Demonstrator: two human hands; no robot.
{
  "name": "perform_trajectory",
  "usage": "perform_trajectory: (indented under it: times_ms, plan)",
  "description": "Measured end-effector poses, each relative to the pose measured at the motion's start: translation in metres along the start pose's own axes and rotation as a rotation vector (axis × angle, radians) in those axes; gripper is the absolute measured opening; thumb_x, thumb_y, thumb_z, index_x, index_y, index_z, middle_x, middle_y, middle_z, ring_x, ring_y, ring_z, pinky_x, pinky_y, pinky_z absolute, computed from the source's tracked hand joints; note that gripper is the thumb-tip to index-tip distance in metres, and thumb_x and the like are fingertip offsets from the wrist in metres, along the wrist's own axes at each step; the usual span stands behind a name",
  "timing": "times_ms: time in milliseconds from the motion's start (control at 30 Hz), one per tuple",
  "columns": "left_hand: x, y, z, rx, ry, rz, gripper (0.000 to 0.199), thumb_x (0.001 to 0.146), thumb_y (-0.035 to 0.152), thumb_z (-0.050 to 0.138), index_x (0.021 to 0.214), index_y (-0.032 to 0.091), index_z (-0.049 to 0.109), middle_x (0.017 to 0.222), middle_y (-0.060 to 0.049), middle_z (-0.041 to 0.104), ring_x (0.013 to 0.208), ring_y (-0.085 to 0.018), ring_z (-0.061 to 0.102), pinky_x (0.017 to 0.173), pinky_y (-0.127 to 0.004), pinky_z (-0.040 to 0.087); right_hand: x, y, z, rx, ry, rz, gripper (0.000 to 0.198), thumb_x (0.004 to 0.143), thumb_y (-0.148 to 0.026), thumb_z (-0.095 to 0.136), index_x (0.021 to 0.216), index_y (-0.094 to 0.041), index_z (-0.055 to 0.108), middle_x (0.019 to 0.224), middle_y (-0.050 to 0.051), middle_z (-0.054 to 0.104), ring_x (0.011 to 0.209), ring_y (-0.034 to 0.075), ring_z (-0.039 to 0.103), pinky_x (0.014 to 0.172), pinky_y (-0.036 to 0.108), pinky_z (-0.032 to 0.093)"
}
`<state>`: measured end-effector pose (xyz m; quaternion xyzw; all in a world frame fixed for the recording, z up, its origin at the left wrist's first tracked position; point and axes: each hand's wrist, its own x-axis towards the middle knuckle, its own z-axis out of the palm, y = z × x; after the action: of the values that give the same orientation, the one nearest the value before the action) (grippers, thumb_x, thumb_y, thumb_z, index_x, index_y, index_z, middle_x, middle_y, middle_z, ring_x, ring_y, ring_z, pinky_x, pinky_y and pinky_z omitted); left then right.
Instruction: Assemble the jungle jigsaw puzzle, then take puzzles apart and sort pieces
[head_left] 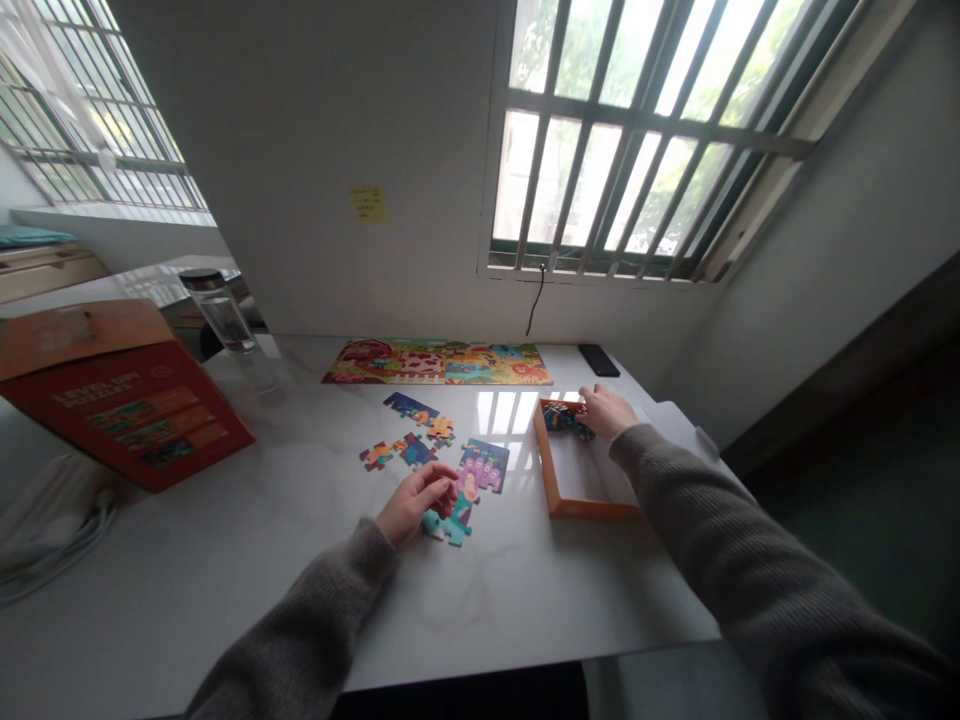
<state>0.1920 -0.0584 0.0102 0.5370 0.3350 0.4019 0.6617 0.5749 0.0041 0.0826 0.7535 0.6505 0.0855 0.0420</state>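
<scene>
My left hand is low over the table with loosely bent fingers and no piece visible in them. It partly covers a joined group of puzzle pieces showing a purple creature, with teal pieces at its lower end. Beyond it lie more pieces: a dark blue strip, a yellow-orange piece, a blue one and an orange one. My right hand reaches into the far end of an orange-edged box, fingers apart at dark loose pieces; its fingertips are partly hidden.
A long farm-animal puzzle lies along the wall. A black phone rests at the back right. On the left stand a red-orange puzzle box and a clear bottle; a white cable lies in front. A yellow note sticks to the wall.
</scene>
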Motion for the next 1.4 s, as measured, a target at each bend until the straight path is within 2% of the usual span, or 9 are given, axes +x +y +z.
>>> perform_trajectory:
  times_ms: [100, 300, 600, 767, 833, 933, 1000, 1133, 1400]
  plan:
    - [0.0, 0.0, -0.001, 0.009, 0.002, 0.013, 0.029, 0.081, 0.041, 0.068, 0.093, 0.015, 0.063, 0.076, -0.004, 0.065, 0.061, -0.013, 0.06, 0.058, -0.026, 0.05, -0.002, 0.003, 0.006, -0.017, 0.06, -0.001, 0.036, 0.091, -0.038, 0.058, 0.12, -0.017, 0.057, 0.116, 0.016, 0.062, 0.094, 0.025, 0.065, 0.073, 0.03, 0.041]
    - [-0.001, 0.0, -0.004, 0.011, 0.019, 0.019, 0.029, 0.081, 0.041, 0.068, 0.093, 0.015, 0.063, 0.073, -0.002, 0.064, 0.06, -0.013, 0.06, 0.057, -0.026, 0.05, -0.005, 0.003, 0.012, 0.026, -0.013, -0.024, 0.025, 0.094, -0.032, 0.053, 0.114, -0.019, 0.06, 0.106, 0.011, 0.07, 0.095, 0.023, 0.064, 0.074, 0.029, 0.039]
    - [0.002, 0.005, -0.018, 0.028, 0.112, 0.105, 0.024, 0.081, 0.038, 0.066, 0.092, 0.016, 0.065, 0.073, -0.002, 0.065, 0.059, -0.014, 0.06, 0.058, -0.027, 0.049, -0.019, 0.001, -0.009, 0.064, 0.108, -0.018, 0.036, 0.094, -0.038, 0.053, 0.124, -0.018, 0.061, 0.111, 0.014, 0.062, 0.09, 0.024, 0.062, 0.078, 0.032, 0.04]
    - [0.009, 0.014, -0.042, 0.294, 0.382, 0.263, 0.016, 0.078, 0.031, 0.068, 0.087, 0.018, 0.068, 0.07, -0.003, 0.064, 0.065, -0.017, 0.059, 0.066, -0.028, 0.047, -0.068, -0.059, -0.05, 0.269, 0.29, -0.248, 0.031, 0.097, -0.029, 0.045, 0.122, -0.018, 0.059, 0.109, 0.014, 0.062, 0.098, 0.027, 0.059, 0.087, 0.036, 0.042]
    - [0.008, 0.013, -0.042, 0.495, 0.316, 0.285, 0.014, 0.077, 0.029, 0.07, 0.087, 0.02, 0.07, 0.074, -0.004, 0.066, 0.072, -0.02, 0.06, 0.072, -0.03, 0.047, -0.095, -0.1, -0.053, 0.419, 0.291, -0.423, 0.032, 0.099, -0.021, 0.038, 0.124, -0.02, 0.058, 0.108, 0.012, 0.063, 0.099, 0.025, 0.059, 0.089, 0.036, 0.044]
    - [0.004, 0.008, -0.025, 0.814, 0.089, 0.319, 0.023, 0.077, 0.032, 0.07, 0.098, 0.022, 0.07, 0.091, -0.008, 0.068, 0.089, -0.026, 0.06, 0.085, -0.037, 0.045, -0.118, -0.158, -0.027, 0.511, 0.215, -0.554, 0.044, 0.092, -0.008, 0.04, 0.132, -0.021, 0.054, 0.11, 0.012, 0.064, 0.102, 0.026, 0.057, 0.086, 0.037, 0.047]
    - [0.004, 0.003, -0.009, 1.064, 0.022, 0.318, 0.033, 0.077, 0.038, 0.07, 0.106, 0.021, 0.068, 0.103, -0.011, 0.067, 0.101, -0.031, 0.057, 0.092, -0.042, 0.041, -0.117, -0.186, 0.0, 0.488, 0.222, -0.498, 0.052, 0.087, -0.007, 0.046, 0.138, -0.017, 0.049, 0.119, 0.016, 0.061, 0.114, 0.03, 0.053, 0.09, 0.04, 0.046]
    - [0.018, -0.004, 0.016, 1.412, 0.067, 0.283, 0.037, 0.08, 0.039, 0.064, 0.109, 0.016, 0.062, 0.113, -0.018, 0.06, 0.11, -0.037, 0.05, 0.093, -0.049, 0.037, -0.094, -0.21, 0.042, 0.427, 0.302, -0.198, 0.059, 0.089, -0.016, 0.051, 0.147, -0.018, 0.038, 0.135, 0.02, 0.051, 0.13, 0.035, 0.04, 0.101, 0.05, 0.036]
    - [0.03, -0.019, 0.025, 1.604, 0.07, 0.315, 0.03, 0.085, 0.035, 0.055, 0.11, 0.019, 0.058, 0.119, -0.012, 0.059, 0.112, -0.032, 0.049, 0.092, -0.046, 0.038, -0.071, -0.207, 0.048, 0.46, 0.199, -0.033, 0.029, 0.094, -0.032, 0.05, 0.114, -0.014, 0.063, 0.109, 0.017, 0.058, 0.105, 0.031, 0.05, 0.09, 0.042, 0.038]
